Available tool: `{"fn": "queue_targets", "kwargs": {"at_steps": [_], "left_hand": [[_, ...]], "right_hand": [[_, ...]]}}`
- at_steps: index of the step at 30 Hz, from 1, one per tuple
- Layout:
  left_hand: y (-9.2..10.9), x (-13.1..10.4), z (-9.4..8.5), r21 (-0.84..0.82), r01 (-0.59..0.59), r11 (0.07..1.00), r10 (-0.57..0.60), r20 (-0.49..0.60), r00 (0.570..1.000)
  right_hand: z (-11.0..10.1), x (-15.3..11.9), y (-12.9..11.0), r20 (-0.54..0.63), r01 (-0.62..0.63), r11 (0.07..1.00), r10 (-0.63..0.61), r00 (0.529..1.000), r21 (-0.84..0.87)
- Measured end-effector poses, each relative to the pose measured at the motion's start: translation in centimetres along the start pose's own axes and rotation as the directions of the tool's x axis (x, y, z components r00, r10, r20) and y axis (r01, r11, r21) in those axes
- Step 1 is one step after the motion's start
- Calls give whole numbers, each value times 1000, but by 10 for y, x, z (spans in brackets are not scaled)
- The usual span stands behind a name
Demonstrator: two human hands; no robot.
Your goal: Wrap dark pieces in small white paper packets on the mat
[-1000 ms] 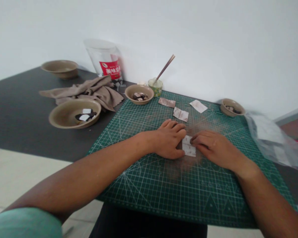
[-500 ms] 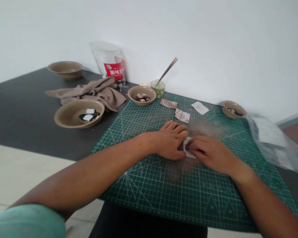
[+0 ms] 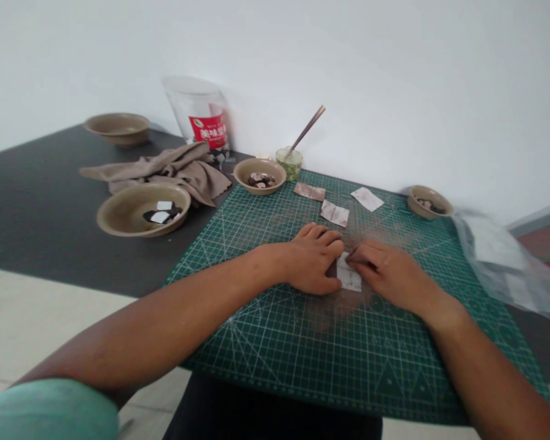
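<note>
A small white sheet with faint dark marks (image 3: 349,278) lies on the green cutting mat (image 3: 275,342), between my hands. My left hand (image 3: 315,260) rests flat with its fingers apart, and its fingertips press the sheet's left side. My right hand (image 3: 385,269) is closed in a pinch at the sheet's upper right edge; what its fingertips hold is too small and hidden to make out. Brown dust is smeared on the mat around the sheet. Farther back lie a brown-stained piece (image 3: 310,191), a streaked piece (image 3: 335,214) and a whiter piece (image 3: 367,199).
Bowls with small pieces stand at the mat's back left (image 3: 260,176), back right (image 3: 429,202) and on the left (image 3: 143,209). A green cup (image 3: 289,163) holds chopsticks. A cloth (image 3: 165,168), a clear jar (image 3: 199,116), another bowl (image 3: 119,128) and a plastic bag (image 3: 508,263) surround the mat.
My right hand has moved slightly up along the sheet, away from its middle, so more of the sheet shows. My left hand has kept its place on the sheet.
</note>
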State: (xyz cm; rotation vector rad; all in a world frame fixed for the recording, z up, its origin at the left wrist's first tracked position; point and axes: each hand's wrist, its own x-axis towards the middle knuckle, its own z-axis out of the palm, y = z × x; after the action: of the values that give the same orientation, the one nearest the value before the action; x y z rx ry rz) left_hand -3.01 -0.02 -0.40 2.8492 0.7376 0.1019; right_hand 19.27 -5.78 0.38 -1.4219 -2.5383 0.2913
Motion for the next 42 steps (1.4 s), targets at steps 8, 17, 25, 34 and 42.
{"fn": "queue_targets", "kwargs": {"at_steps": [8,17,25,34,42], "left_hand": [[-1,0,1,-5,-4,1000,4,7,1000],[0,1,-2,1,-12,1000,12,16,1000],[-1,0,1,20,-1,1000,1,-4,1000],[-3,2,3,19,-10,1000,10,-9,1000],[-1,2,2,21,9,1000,-9,4,1000]], "right_hand": [[0,0,0,7,78,997,-78,997,13],[2,3,2,30,163,986,-164,986,32],[-5,-1,6,104,176,982,-182,978,61],[-4,3,6,58,116,989,-111,992,-89],[0,5,1,6,63,992,-62,998,-107]]}}
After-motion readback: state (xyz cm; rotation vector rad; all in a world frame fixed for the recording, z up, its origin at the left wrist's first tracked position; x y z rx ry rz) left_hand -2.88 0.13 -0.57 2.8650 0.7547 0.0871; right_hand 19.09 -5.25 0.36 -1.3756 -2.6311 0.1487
